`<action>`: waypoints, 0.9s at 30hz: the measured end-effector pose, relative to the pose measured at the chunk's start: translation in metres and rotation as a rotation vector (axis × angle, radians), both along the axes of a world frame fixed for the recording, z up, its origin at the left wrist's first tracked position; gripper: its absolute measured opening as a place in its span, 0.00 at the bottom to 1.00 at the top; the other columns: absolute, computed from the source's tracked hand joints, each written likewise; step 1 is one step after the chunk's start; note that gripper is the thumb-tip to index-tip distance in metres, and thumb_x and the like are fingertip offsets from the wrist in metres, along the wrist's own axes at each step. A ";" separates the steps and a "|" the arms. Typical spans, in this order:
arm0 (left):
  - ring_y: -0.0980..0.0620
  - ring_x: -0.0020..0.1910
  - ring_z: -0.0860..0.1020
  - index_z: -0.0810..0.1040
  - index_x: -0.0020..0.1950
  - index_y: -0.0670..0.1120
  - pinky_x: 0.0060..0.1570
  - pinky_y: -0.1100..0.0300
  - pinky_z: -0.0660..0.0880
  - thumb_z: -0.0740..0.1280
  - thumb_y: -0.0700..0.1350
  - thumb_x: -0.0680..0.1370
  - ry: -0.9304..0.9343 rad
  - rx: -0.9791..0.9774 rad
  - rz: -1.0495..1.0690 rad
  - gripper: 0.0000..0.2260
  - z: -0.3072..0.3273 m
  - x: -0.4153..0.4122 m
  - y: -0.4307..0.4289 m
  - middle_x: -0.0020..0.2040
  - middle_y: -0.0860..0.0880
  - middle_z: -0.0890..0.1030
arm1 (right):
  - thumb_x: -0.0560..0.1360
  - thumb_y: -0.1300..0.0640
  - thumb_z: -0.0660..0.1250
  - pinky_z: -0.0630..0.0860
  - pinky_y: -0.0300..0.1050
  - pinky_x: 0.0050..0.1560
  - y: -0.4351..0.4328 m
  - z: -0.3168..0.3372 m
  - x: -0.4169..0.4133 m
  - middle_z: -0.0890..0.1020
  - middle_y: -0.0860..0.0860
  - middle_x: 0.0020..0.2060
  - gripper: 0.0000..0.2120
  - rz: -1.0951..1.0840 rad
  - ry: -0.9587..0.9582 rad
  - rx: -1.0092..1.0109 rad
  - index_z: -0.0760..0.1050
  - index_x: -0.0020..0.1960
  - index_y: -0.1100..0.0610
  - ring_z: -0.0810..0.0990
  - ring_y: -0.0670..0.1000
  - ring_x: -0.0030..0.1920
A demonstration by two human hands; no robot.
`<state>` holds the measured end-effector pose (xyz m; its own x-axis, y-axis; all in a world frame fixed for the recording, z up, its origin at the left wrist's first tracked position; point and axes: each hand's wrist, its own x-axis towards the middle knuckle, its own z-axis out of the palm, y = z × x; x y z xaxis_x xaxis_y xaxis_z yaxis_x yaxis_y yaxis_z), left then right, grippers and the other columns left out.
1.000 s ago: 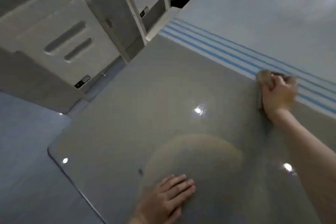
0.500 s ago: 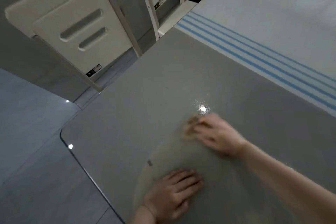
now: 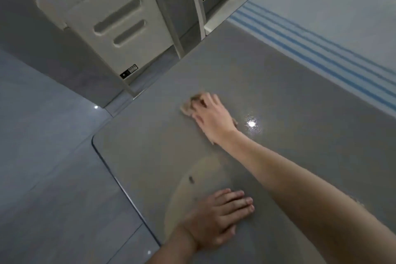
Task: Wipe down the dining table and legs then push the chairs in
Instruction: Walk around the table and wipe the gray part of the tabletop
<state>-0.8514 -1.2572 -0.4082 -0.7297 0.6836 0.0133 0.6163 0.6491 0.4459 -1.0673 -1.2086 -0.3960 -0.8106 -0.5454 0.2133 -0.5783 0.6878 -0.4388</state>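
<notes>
the small beige wiping cloth lies at mid-frame on the glossy grey desk, bunched under the right hand, whose fingers curl over it and press it down. the left hand rests flat at lower centre, fingers straight, holding nothing. the desk's rounded corner lies left of and below the cloth, so a stroke that way likely comes next; the right hand is nearer. the white slotted-back chair stands beyond the desk's edge, upper left.
</notes>
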 end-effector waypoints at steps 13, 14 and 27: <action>0.56 0.72 0.66 0.70 0.70 0.54 0.75 0.58 0.54 0.60 0.50 0.78 0.122 -0.052 -0.002 0.20 -0.016 0.007 0.003 0.69 0.57 0.73 | 0.77 0.55 0.63 0.71 0.52 0.60 0.078 0.003 -0.096 0.71 0.59 0.58 0.09 -0.708 -0.030 -0.085 0.77 0.51 0.59 0.70 0.61 0.57; 0.55 0.72 0.65 0.70 0.70 0.53 0.74 0.59 0.56 0.60 0.50 0.78 0.135 -0.041 0.004 0.20 -0.016 0.007 0.002 0.69 0.57 0.73 | 0.76 0.56 0.64 0.71 0.52 0.60 0.058 0.002 -0.092 0.72 0.59 0.58 0.09 -0.642 -0.023 -0.083 0.78 0.52 0.58 0.70 0.61 0.57; 0.50 0.71 0.68 0.72 0.70 0.48 0.71 0.55 0.62 0.66 0.47 0.74 0.014 -0.002 -0.002 0.24 -0.003 0.002 0.003 0.70 0.51 0.73 | 0.75 0.49 0.69 0.73 0.51 0.58 0.206 -0.011 -0.016 0.75 0.59 0.51 0.16 -0.332 0.002 -0.120 0.80 0.58 0.57 0.75 0.60 0.51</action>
<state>-0.8495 -1.2543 -0.4110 -0.7279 0.6853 0.0220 0.6238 0.6485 0.4362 -1.0838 -1.0022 -0.4070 -0.9390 -0.2228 0.2619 -0.3326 0.7820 -0.5272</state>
